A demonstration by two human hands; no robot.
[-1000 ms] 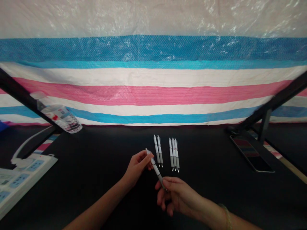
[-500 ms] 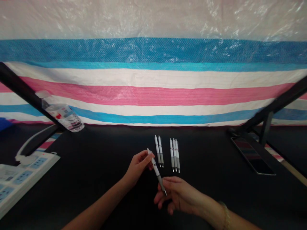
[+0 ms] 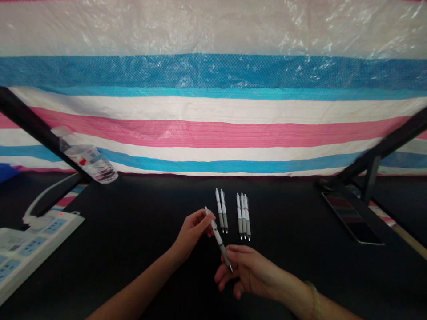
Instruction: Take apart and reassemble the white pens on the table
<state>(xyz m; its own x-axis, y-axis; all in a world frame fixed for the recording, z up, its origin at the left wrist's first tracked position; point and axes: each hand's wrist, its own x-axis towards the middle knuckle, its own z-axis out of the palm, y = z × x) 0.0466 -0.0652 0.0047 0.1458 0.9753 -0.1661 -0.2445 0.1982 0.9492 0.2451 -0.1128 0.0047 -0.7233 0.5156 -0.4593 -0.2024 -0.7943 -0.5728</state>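
A white pen with a grey grip is held at a slant between my two hands, its metal tip pointing down and right. My left hand pinches its upper, button end. At the grey lower part, my right hand grips the pen between thumb and index finger, the other fingers loosely curled. Just beyond lie two similar pens side by side. A group of three more pens rests to their right, tips toward me.
A black table carries a white power strip at left and a phone at right. A water bottle leans near a black bar. Another black bar rises at right. Behind hangs a striped plastic sheet.
Hardly anything differs. Both hands keep the same hold on the pen, and the lying pens stay where they were; the view has shifted very slightly.
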